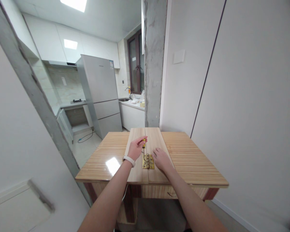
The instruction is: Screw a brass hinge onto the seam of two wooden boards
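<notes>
A brass hinge [148, 161] lies across the seam of two pale wooden boards [137, 174] that rest side by side on a wooden table [195, 161]. My left hand [136, 148], with a white band on the wrist, is closed round a yellow-handled screwdriver [143, 144] whose tip points down at the hinge's upper left part. My right hand [160, 159] lies flat on the right board just beside the hinge, fingers stretched out toward it.
A concrete pillar [154, 64] rises right behind the table. White walls stand close on the right and left. Beyond are a grey fridge [100, 93], a kitchen counter with a sink [131, 104] and a blue cable on the floor [85, 138].
</notes>
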Demonstrator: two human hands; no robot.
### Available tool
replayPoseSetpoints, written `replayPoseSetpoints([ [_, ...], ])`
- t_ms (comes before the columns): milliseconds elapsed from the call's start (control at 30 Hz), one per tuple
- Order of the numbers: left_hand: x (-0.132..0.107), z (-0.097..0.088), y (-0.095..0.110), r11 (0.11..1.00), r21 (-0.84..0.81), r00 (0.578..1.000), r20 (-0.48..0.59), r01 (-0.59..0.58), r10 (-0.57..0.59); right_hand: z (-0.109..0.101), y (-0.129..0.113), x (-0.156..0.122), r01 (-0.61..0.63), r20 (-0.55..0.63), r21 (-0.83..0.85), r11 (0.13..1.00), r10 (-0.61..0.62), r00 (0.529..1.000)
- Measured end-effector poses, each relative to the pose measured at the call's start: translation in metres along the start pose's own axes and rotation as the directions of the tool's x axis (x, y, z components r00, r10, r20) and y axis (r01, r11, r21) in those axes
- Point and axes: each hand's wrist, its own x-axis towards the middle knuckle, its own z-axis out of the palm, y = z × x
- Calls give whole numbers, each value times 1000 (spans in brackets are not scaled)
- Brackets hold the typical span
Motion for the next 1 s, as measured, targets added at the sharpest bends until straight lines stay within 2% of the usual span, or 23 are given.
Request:
replayPoseSetpoints([
  [300,0,-1,2,994,95,995,-81,-50,57,0,0,0,-2,-1,4,1000,2,1000],
  [533,-2,-4,4,994,80,998,-10,-69,70,-3,-1,-1,1,12,-5,1000,-1,1000],
  [667,-2,-5,3,994,72,997,-8,-81,82,-3,0,-1,5,18,4,1000,-5,1000],
  [1000,0,-2,-6,1000,-11,999,-17,-29,29,-2,0,-1,5,17,17,1000,-5,1000],
])
